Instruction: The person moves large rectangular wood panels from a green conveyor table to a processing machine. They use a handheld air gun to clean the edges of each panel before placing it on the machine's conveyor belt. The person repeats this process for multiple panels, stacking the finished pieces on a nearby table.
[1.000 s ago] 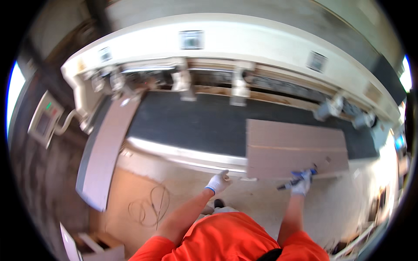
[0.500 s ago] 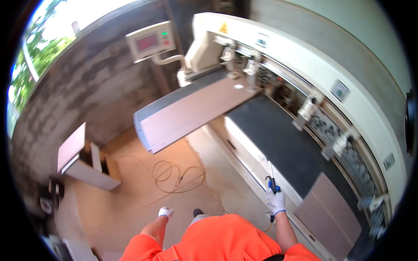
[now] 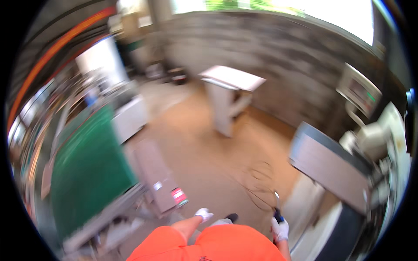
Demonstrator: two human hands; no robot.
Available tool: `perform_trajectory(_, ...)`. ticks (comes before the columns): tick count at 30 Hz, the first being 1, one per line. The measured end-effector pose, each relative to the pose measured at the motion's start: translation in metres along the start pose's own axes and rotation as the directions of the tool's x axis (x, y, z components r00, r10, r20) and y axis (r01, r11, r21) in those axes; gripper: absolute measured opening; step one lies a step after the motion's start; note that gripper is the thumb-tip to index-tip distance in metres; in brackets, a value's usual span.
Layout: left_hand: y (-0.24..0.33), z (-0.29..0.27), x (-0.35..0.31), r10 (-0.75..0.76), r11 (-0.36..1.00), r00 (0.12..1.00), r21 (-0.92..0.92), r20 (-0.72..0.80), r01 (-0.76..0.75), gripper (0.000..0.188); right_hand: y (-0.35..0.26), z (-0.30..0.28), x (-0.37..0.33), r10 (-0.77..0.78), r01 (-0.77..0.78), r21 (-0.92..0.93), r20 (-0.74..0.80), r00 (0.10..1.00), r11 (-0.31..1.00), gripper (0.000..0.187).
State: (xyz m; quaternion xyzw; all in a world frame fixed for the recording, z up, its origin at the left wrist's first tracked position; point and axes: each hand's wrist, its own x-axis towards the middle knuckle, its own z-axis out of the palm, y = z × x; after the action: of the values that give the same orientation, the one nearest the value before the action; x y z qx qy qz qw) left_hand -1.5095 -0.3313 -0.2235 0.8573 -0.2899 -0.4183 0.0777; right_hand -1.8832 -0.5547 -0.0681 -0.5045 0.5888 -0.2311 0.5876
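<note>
My right hand [image 3: 279, 229], in a white glove, grips an air blow gun [image 3: 278, 213]. Its dark body shows blue parts, and its thin metal nozzle points up and away from me. My left hand [image 3: 203, 214], also gloved in white, hangs low in front of my body. Its fingers look loosely apart, with nothing visible in them, though motion blurs them. Nearest to it lies a long brownish panel [image 3: 154, 178], with a red-and-white packet [image 3: 179, 196] at its near end. A coiled air hose [image 3: 261, 174] lies on the floor beyond the blow gun.
A half-built cabinet [image 3: 220, 104] stands on the brown floor covering ahead. At right, a machine bed [image 3: 344, 235] carries a long panel [image 3: 333, 167], below a control screen [image 3: 359, 89]. A green-topped table [image 3: 91, 174] fills the left. A stained wall [image 3: 278, 52] runs behind.
My view has swung left, away from the machine, bringing the green-topped table and the long panel near my left hand into sight. My right hand still holds the blow gun; my left stays low.
</note>
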Motion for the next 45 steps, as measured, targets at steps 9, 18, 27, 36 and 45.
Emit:
perform_trajectory(9, -0.087, 0.158, -0.168, -0.470, 0.839, 0.881, -0.337, -0.054, 0.428, 0.055, 0.078, 0.015, 0.037, -0.095, 0.217, -0.258, 0.417, 0.904, 0.941, 0.013)
perform_trajectory(18, -0.174, 0.260, -0.257, -0.597, 0.579, 0.770, -0.544, 0.225, 0.607, 0.076, 0.107, 0.037, -0.056, 0.204, 0.140, -0.471, 0.606, 0.769, 0.871, 0.020)
perform_trajectory(27, -0.224, 0.155, -0.265, -0.482, 0.764, 0.876, -0.504, -0.031, 0.403, 0.051, 0.150, 0.149, -0.081, 0.055, 0.559, -0.468, 0.798, 0.601, 0.685, 0.032)
perform_trajectory(36, -0.319, 0.129, -0.273, -0.438, 0.788, 0.889, -0.533, -0.134, 0.308, 0.054, 0.145, 0.260, -0.160, -0.042, 0.590, -0.430, 0.784, 0.620, 0.683, 0.034)
perform_trajectory(45, -0.398, 0.122, -0.300, -0.623, 0.716, 0.776, -0.328, 0.098, 0.616, 0.053, 0.140, 0.203, -0.108, -0.131, 0.189, -0.223, 0.251, 0.959, 0.956, 0.015)
